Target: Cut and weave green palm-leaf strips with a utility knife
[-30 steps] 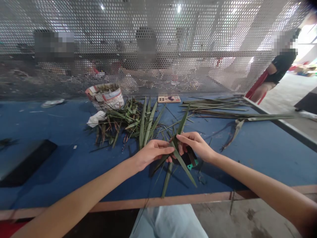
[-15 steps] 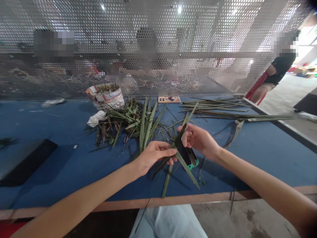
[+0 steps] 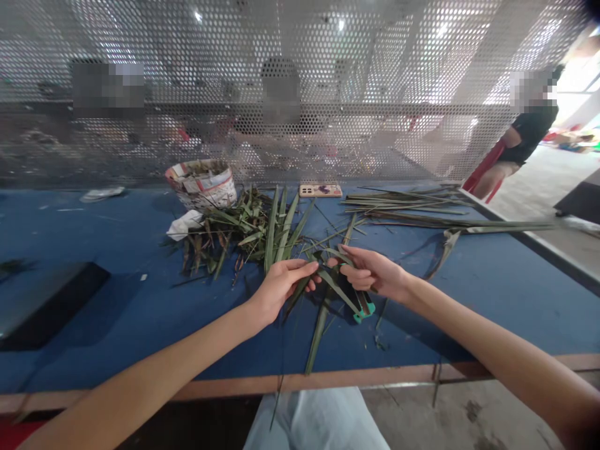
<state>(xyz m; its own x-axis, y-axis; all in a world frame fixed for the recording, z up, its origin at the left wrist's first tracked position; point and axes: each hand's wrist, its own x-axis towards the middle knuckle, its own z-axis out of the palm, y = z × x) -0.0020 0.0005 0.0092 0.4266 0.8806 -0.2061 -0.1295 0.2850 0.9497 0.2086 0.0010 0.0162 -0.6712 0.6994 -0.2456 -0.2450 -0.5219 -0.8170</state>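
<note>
just in front of the leaf pile, left hand and right hand both pinch one green leaf strip, fingers closed on it.

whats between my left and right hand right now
Head view: narrow green leaf strips bridge the gap, pinched by the left hand and right hand, above a black teal-edged tool on the blue table.

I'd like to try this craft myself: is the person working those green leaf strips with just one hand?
No, the left hand and the right hand both pinch the green leaf strips above the blue table.
</note>
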